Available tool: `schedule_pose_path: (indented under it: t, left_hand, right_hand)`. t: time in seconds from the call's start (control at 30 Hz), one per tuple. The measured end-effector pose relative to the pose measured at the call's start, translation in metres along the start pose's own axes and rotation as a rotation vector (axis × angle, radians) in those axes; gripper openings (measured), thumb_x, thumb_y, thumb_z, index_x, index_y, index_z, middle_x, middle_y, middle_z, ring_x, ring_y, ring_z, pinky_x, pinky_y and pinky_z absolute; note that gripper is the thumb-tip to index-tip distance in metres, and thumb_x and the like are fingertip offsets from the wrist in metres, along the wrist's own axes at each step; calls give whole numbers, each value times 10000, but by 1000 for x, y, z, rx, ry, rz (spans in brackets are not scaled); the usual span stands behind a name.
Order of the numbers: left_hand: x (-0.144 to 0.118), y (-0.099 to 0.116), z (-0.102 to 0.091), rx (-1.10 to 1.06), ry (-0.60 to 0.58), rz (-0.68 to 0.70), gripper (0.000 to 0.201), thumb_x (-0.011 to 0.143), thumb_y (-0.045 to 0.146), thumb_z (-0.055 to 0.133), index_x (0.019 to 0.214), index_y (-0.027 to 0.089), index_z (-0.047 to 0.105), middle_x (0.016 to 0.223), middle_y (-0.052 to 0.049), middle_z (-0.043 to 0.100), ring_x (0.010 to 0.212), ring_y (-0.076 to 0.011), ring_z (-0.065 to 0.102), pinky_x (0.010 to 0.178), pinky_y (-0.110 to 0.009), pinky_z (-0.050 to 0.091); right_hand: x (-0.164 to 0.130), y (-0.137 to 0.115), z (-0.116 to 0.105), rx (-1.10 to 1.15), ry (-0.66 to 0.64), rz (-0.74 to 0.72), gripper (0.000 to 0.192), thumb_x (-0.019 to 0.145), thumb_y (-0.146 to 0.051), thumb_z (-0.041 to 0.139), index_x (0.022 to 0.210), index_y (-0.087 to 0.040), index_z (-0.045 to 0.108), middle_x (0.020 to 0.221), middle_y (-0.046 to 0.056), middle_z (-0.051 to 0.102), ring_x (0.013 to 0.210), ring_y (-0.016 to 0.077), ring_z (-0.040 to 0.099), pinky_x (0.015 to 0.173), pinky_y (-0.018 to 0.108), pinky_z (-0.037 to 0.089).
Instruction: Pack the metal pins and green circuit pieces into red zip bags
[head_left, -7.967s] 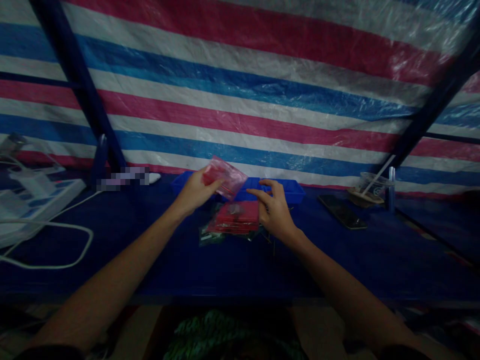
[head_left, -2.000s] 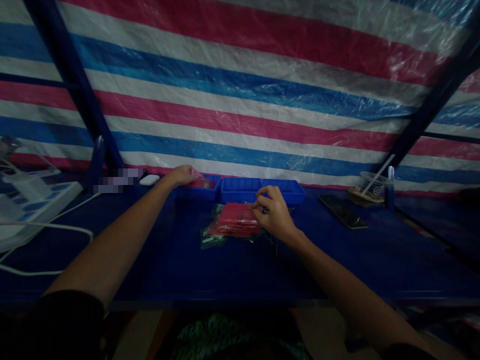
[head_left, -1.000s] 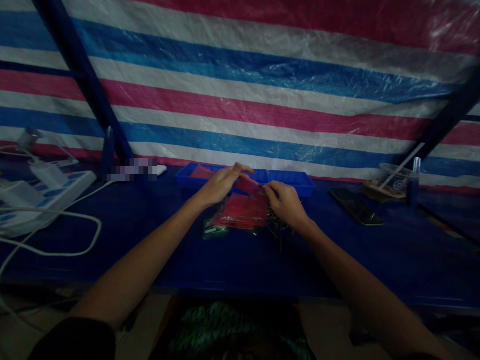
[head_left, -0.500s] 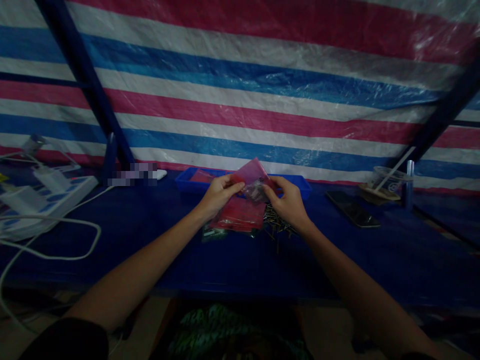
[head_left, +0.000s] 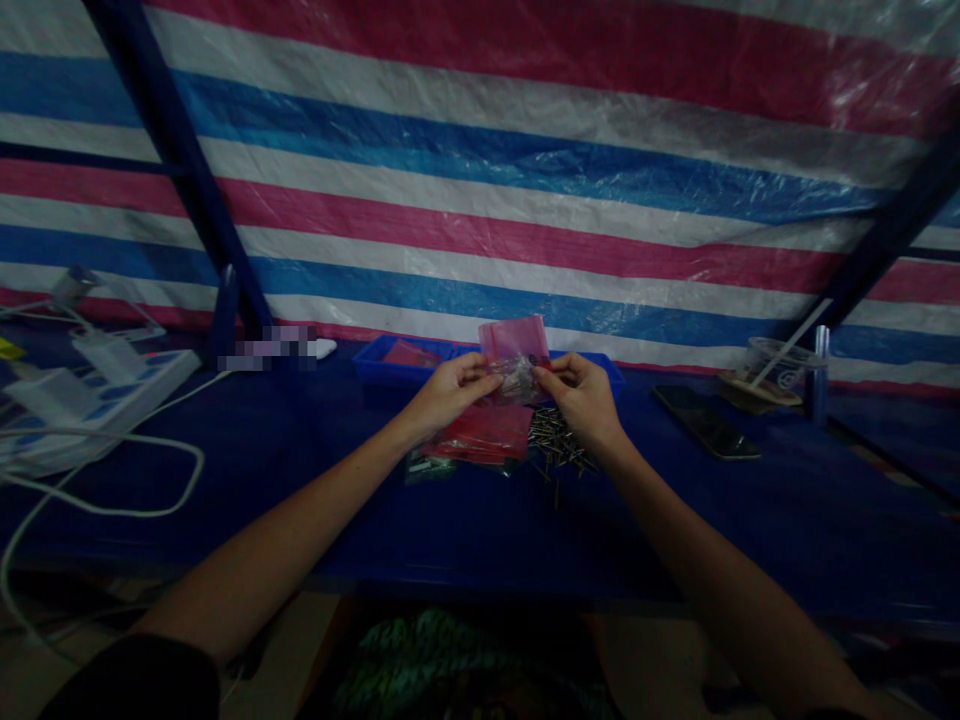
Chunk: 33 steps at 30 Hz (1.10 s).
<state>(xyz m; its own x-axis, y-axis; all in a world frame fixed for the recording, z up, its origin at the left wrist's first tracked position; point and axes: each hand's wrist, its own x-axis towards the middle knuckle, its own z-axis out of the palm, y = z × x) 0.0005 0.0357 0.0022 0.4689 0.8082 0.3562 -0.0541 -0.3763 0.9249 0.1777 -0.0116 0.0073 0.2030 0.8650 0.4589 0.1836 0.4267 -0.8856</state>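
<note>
Green patterned cloth point(head_left: 450, 660) lies nearest, at the lower edge below the dark blue table point(head_left: 337, 520); from there both bare forearms run up over the tabletop; on it, just under the hands, lies a stack of red bags point(head_left: 480, 442), with a scatter of small metal screws point(head_left: 559, 452) touching its right side; above these the left hand point(head_left: 448, 393) pinches the left edge of a pink translucent bag point(head_left: 515, 352), and the right hand point(head_left: 583, 396) is closed on its right edge, so the bag hangs upright between them, clear of the table; something pale shows inside it, too blurred to name; just behind the bag a blue tray point(head_left: 390, 366) holds a red piece at its left end; a dark phone point(head_left: 705, 422) lies flat off to the right, a white power strip point(head_left: 90, 395) with its cord to the left; a striped tarp point(head_left: 480, 170) closes the back.
</note>
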Motion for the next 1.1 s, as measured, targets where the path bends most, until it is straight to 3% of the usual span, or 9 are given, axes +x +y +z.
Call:
schedule_pose_path:
  t: [0.33, 0.57, 0.73, 0.93, 1.1]
  left_hand:
    - [1, -1, -6, 106, -103, 46, 190, 722, 280, 609, 874, 168, 590, 834, -52, 639, 758, -159, 597, 699, -287, 448]
    - [4, 1, -6, 230, 1, 80, 141, 729, 300, 588, 766, 166, 566, 724, -37, 606, 659, -138, 558, 624, -267, 419]
    - [5, -3, -11, 265, 63, 101, 126, 725, 294, 591, 779, 182, 581, 694, -42, 617, 628, -148, 557, 599, -275, 410]
    - [0, 1, -7, 307, 8, 132, 107, 737, 282, 574, 773, 182, 589, 735, -48, 632, 667, -157, 576, 638, -281, 427]
    - [-3, 4, -2, 384, -25, 157, 118, 758, 286, 555, 796, 180, 592, 747, -45, 628, 664, -157, 572, 632, -286, 421]
  right_hand:
    - [4, 5, -3, 71, -199, 101, 198, 617, -342, 659, 718, -177, 616, 664, 1, 622, 595, 114, 550, 605, 282, 436]
    - [4, 5, -1, 13, -74, 104, 199, 575, -343, 690, 562, -182, 573, 552, -22, 574, 518, 98, 491, 532, 261, 385]
    - [4, -2, -6, -36, -34, 67, 208, 656, -370, 631, 591, -174, 613, 574, -5, 608, 560, 116, 537, 589, 272, 417]
    - [7, -5, -12, -41, -4, 11, 240, 664, -383, 613, 759, -164, 636, 670, 15, 652, 631, 137, 583, 628, 275, 442]
    - [6, -4, -11, -156, 14, -79, 208, 685, -352, 598, 665, -150, 643, 645, 30, 650, 589, 136, 562, 601, 275, 428]
